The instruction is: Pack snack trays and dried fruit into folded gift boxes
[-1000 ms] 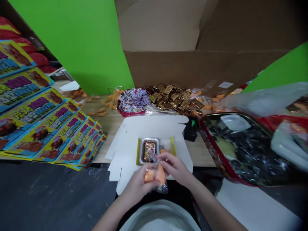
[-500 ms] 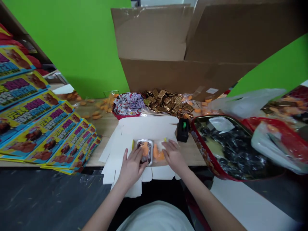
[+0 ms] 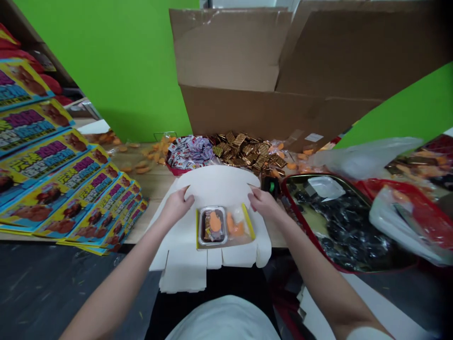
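Note:
In front of me lies an unfolded carton (image 3: 219, 182), white inside with yellow outer edges. My left hand (image 3: 176, 204) pinches the left edge of its raised lid flap, thumb against fingers. The right edge of the same flap is between the fingers of my right hand (image 3: 264, 202). Between and below the hands, a small silvery tray (image 3: 212, 242) sits in the carton's left part, with an orange piece (image 3: 214, 222) and small wrapped packets inside. Beside it on the right are orange pieces (image 3: 235, 226) in clear wrapping.
Printed yellow-and-blue cartons (image 3: 67, 182) stand stacked at left. Behind are a bowl of sachets (image 3: 191, 152), gold-wrapped packets (image 3: 247, 148) and a big cardboard box (image 3: 240, 108). A black tape dispenser (image 3: 271, 185) and a red-rimmed tin (image 3: 295, 217) with black wrapped items are at right.
Both hands have left the tray and orange pieces and moved up and outward to the lid flap. They now grip its sides, and the flap has tilted up.

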Action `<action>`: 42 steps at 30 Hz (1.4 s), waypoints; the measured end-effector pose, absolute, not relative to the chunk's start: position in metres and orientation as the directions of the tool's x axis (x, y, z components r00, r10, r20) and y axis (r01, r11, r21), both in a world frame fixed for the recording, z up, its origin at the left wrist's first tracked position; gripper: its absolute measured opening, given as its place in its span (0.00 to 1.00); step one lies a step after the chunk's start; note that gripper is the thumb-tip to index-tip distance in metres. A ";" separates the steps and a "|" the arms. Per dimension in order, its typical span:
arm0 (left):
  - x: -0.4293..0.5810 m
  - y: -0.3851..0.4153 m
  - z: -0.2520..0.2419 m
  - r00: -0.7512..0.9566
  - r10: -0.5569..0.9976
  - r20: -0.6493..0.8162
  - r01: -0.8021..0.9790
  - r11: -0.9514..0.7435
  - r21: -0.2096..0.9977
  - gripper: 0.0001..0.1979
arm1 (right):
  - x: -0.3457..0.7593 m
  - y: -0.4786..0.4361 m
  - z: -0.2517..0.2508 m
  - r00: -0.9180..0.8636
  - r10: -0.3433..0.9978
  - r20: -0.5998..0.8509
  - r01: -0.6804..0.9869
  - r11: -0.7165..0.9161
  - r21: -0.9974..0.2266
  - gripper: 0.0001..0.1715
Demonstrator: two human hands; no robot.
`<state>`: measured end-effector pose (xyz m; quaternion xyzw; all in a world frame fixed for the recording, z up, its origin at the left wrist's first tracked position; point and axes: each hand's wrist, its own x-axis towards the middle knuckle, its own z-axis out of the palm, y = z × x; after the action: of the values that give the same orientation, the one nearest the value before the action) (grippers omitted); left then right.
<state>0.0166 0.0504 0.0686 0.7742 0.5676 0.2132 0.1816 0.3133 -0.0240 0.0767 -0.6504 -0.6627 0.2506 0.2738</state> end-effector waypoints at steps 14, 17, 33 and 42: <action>-0.023 -0.086 -0.023 0.712 0.689 0.132 0.596 -0.693 0.406 0.32 | 0.329 -0.176 -0.043 -0.302 0.926 0.225 0.852 0.368 -0.373 0.36; -0.013 -0.063 0.004 0.711 0.697 0.093 0.515 -0.607 0.605 0.30 | 0.329 -0.151 -0.020 -0.293 0.895 0.336 0.807 0.420 -0.416 0.37; 0.005 -0.012 0.023 0.391 0.893 -0.224 0.181 0.164 0.970 0.31 | 0.336 -0.013 0.099 -0.234 0.972 0.030 0.656 0.181 -0.733 0.21; 0.014 -0.014 0.015 0.317 0.939 -0.136 0.151 0.092 0.984 0.29 | 0.306 -0.034 0.090 -0.297 0.926 0.235 0.824 0.373 -0.426 0.17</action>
<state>0.0136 -0.0137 0.0155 0.5780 0.4711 0.3461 0.5694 0.3058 -0.0339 0.0901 -0.5486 -0.7974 0.1126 0.2248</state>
